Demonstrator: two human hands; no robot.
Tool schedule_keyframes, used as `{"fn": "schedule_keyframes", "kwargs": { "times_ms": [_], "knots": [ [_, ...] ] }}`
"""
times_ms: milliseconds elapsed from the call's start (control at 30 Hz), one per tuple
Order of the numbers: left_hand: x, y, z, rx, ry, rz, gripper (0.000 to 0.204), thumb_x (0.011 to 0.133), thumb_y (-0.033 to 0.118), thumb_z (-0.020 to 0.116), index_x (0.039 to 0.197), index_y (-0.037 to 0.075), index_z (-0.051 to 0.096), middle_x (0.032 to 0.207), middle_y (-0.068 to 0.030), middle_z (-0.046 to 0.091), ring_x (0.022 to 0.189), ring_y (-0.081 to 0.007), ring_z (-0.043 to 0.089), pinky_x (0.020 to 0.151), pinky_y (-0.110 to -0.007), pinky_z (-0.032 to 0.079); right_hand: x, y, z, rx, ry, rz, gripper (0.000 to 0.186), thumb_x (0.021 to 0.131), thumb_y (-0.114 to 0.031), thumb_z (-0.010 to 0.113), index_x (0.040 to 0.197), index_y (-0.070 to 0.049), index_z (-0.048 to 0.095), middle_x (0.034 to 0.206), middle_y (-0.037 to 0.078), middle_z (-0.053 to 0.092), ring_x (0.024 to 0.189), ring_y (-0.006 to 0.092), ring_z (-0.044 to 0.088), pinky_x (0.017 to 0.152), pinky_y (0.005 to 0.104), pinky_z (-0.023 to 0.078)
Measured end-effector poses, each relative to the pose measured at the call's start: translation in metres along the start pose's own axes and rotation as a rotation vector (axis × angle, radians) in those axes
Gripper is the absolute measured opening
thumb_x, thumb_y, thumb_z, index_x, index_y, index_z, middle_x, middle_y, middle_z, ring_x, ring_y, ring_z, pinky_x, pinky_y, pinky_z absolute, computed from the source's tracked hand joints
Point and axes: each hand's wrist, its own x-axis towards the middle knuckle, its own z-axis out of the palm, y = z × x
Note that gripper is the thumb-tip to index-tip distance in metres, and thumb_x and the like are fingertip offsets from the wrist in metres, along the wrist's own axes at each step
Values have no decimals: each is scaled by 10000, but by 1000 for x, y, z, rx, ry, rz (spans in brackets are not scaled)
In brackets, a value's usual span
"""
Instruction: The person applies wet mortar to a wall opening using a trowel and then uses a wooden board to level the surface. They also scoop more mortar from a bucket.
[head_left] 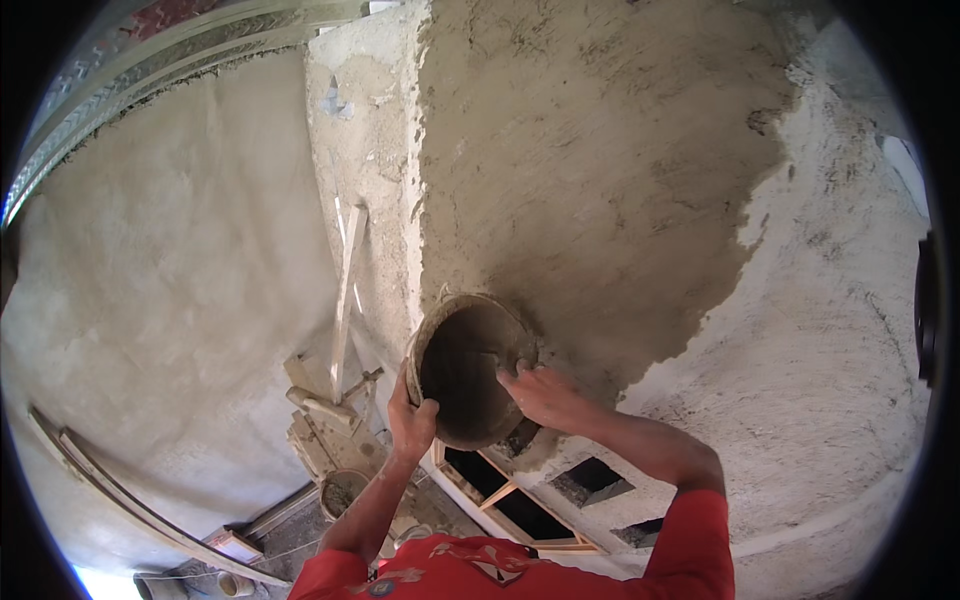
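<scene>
A mortar-crusted bucket (430, 322) is tilted with its dark mouth facing me, close to the wall. My left hand (411, 424) grips its left rim, thumb on the near side and fingers round the outside. Over the right part of the mouth is my right hand (541, 394), its fingers curled closed at the inner edge. Whatever those fingers hold is lost in the shadow inside the bucket, and the contents are too dark to make out. Behind the bucket, wet grey-brown plaster (600, 180) covers much of the wall.
Pale, rough wall (830, 300) borders the wet plaster on the right. A long wooden batten (348, 290) leans at the corner above wooden boards (318, 447). Lower down stand another bucket (343, 490) and a wooden-framed opening (520, 503). A curved strip (130, 500) crosses the lower left.
</scene>
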Motion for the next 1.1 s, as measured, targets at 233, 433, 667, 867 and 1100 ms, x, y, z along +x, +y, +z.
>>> {"fn": "schedule_keyframes", "kwargs": {
  "times_ms": [233,433,667,867,1100],
  "knots": [
    [-37,2,17,-42,52,-57,725,649,5,490,1358,-107,391,1187,-199,600,1135,-231,556,1008,-309,389,-63,-19,26,-51,-50,-107,328,861,-104,516,1172,1,519,915,232,640,783,372,691,617,435,567],
    [-60,18,26,64,45,7,708,670,13,497,1361,-100,391,1339,-253,497,1284,-290,458,1082,-339,320,-65,0,41,-65,199,-3,329,834,-115,544,1134,21,550,850,225,649,738,359,688,581,416,560],
    [-66,10,26,122,92,196,723,672,35,534,1372,-76,393,1443,-302,367,1374,-388,342,1127,-392,273,-79,-23,33,-76,48,-81,349,821,-129,560,1140,10,572,881,171,657,755,337,681,612,400,557],
    [-70,25,26,129,86,189,728,669,14,524,1383,-54,397,1470,-292,331,1374,-379,345,1123,-398,287,-79,-9,-40,-305,319,25,408,828,-84,546,1223,12,503,985,210,598,843,341,654,707,394,540],
    [-69,46,31,286,116,313,718,675,28,492,1371,-109,378,1484,-255,333,1398,-314,308,1142,-389,248,-66,-19,-50,-422,275,39,350,818,-112,561,1149,-4,596,898,203,630,761,310,673,682,382,548]
  ]
}}
